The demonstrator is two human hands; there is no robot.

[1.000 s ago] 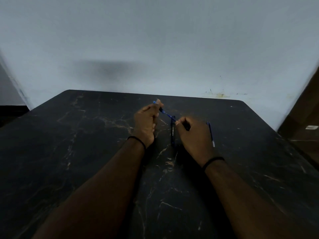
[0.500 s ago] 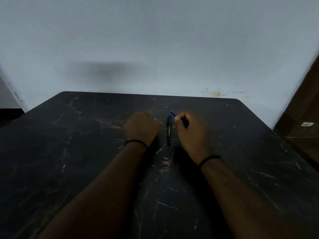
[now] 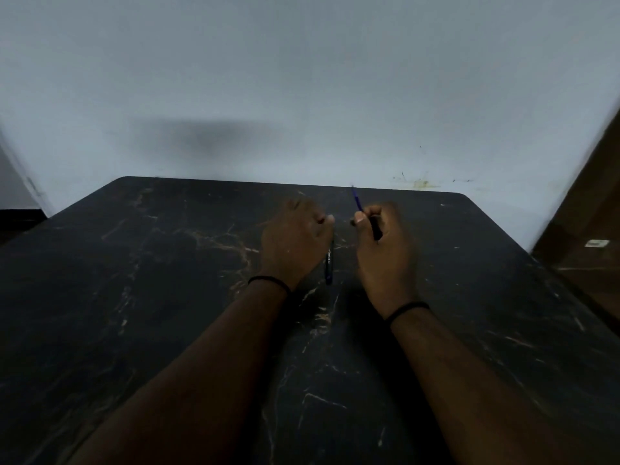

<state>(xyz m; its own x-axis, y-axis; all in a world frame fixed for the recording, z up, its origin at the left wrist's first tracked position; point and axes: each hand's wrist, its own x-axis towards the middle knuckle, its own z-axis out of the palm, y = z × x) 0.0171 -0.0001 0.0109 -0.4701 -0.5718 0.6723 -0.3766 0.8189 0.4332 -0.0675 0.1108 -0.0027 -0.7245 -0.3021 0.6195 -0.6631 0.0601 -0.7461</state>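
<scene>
- Head view: the right hand [image 3: 385, 253] is closed round the thin blue plastic pen refill [image 3: 357, 202]. The refill's tip is raised off the surface and points toward the far edge. Judged a working grip that aims it for fitting.
- The black cylindrical plastic pen body [image 3: 328, 263] lies flat on the black veined marble-look table [image 3: 167, 297], between the wrists. Its far end is hidden under the left hand [image 3: 295, 239].
- The left hand sits over that end and is blurred. Whether it grips the body cannot be told.
- Surroundings: pale grey wall [image 3: 302, 78] behind, brown wooden panel [image 3: 587, 213] at right, thin black wristbands [image 3: 268, 280] on both wrists. Only the left hand's cover stands between refill and body.
</scene>
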